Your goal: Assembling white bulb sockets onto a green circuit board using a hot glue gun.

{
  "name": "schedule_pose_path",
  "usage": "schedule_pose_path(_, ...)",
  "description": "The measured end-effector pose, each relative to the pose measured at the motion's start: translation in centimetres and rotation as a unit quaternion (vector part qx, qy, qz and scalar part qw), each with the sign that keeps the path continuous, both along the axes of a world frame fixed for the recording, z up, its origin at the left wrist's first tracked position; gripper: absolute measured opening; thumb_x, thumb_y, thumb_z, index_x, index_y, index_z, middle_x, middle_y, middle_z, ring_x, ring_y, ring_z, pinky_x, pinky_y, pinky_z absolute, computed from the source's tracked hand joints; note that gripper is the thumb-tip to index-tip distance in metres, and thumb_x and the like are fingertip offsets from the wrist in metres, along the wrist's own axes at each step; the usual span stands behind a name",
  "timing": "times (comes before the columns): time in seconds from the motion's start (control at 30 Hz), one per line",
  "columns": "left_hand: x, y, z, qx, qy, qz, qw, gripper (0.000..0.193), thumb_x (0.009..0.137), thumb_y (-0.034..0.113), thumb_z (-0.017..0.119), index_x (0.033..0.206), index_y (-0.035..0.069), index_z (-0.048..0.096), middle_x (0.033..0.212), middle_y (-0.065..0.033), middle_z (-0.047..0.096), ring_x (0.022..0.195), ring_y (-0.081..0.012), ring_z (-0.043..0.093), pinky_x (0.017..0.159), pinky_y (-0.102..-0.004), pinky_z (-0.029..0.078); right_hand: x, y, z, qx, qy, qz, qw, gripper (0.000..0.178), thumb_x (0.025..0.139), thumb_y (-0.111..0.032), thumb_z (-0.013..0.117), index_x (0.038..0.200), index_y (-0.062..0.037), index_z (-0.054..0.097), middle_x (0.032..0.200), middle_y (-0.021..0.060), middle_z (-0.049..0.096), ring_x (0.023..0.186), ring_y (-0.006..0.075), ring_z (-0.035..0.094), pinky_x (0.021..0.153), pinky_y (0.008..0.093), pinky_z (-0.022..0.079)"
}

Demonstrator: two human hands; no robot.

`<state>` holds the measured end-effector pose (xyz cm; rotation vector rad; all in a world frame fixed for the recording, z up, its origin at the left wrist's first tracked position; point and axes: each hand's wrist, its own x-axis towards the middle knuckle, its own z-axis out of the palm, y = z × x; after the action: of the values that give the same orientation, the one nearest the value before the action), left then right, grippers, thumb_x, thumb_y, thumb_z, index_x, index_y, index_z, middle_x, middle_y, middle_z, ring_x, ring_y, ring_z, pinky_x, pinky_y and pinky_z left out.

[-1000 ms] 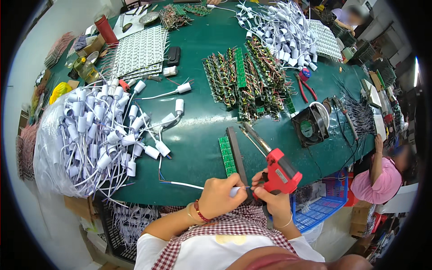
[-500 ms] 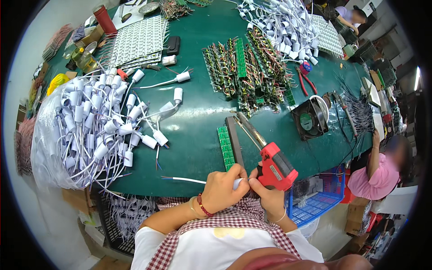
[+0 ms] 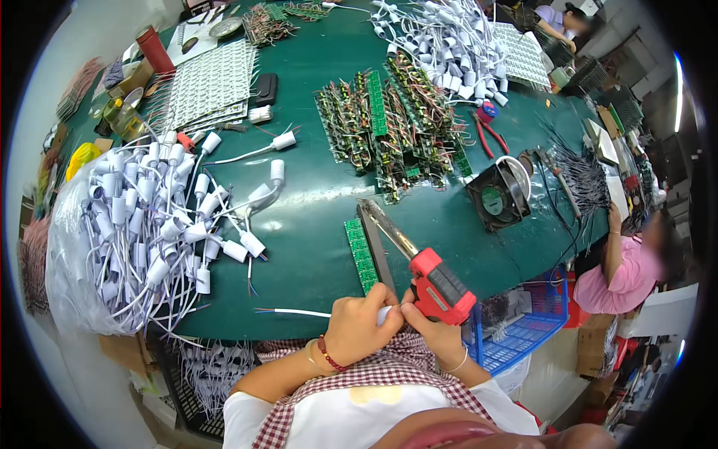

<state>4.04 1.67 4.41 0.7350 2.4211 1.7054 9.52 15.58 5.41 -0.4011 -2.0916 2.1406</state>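
Near the table's front edge my left hand (image 3: 357, 325) is closed around a white cylindrical lamp socket (image 3: 384, 314). From it a white cable (image 3: 295, 312) with bare coloured wire ends runs left. My right hand (image 3: 436, 335) is closed on a red soldering gun (image 3: 443, 288), whose metal barrel points away and to the left. Its thumb and fingertips meet the left hand's at the socket; what lies between them is hidden. Just beyond, a strip of green circuit boards (image 3: 360, 254) lies along a dark bar (image 3: 375, 251).
A heap of white corded sockets (image 3: 142, 224) in clear plastic fills the left. Wired circuit boards (image 3: 355, 123) lie ahead. Red-handled pliers (image 3: 490, 136) and a black fan (image 3: 497, 196) stand right, above a blue crate (image 3: 527, 329). A person in pink (image 3: 617, 277) sits at the right.
The whole view has shifted, so the table and its things appear a little farther left. Both hands stay together on the socket, and the soldering gun is still held.
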Motion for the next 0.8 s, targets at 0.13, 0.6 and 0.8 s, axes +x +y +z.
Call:
schedule_pose_path(0.13, 0.0, -0.3, 0.3, -0.02, -0.005, -0.039, 0.999, 0.012, 0.076, 0.012, 0.065, 0.08, 0.004, 0.056, 0.058, -0.0128, 0.059, 0.05, -0.0294, 0.062, 0.047, -0.0355, 0.048, 0.4, 0.1, 0.8, 0.026, -0.007, -0.011, 1.0, 0.006, 0.083, 0.002, 0.063, 0.087, -0.0012, 0.061, 0.078, 0.0002, 0.059, 0.073, 0.0071, 0.055, 0.063, 0.0236, 0.045)
schedule_pose_path(0.6, 0.2, -0.8, 0.7, -0.079, 0.017, -0.058, 0.995, 0.014, 0.076, 0.012, 0.064, 0.08, 0.003, 0.054, 0.058, -0.0139, 0.059, 0.049, -0.0321, 0.06, 0.046, -0.0394, 0.047, 0.6, 0.6, -0.4, 0.024, -0.054, 0.017, 0.998, 0.013, 0.08, 0.001, 0.067, 0.093, -0.0004, 0.062, 0.085, 0.0021, 0.061, 0.077, 0.0091, 0.058, 0.068, 0.0241, 0.047)
schedule_pose_path(0.8, 0.2, -1.4, 0.4, -0.051, 0.0, -0.075, 0.996, 0.011, 0.077, 0.012, 0.063, 0.081, 0.004, 0.056, 0.059, -0.0137, 0.059, 0.05, -0.0321, 0.06, 0.048, -0.0393, 0.048, 1.2, 0.3, -0.4, 0.027, -0.023, 0.018, 0.999, 0.015, 0.08, 0.002, 0.067, 0.094, -0.0014, 0.061, 0.086, 0.002, 0.061, 0.077, 0.0085, 0.058, 0.068, 0.0241, 0.047)
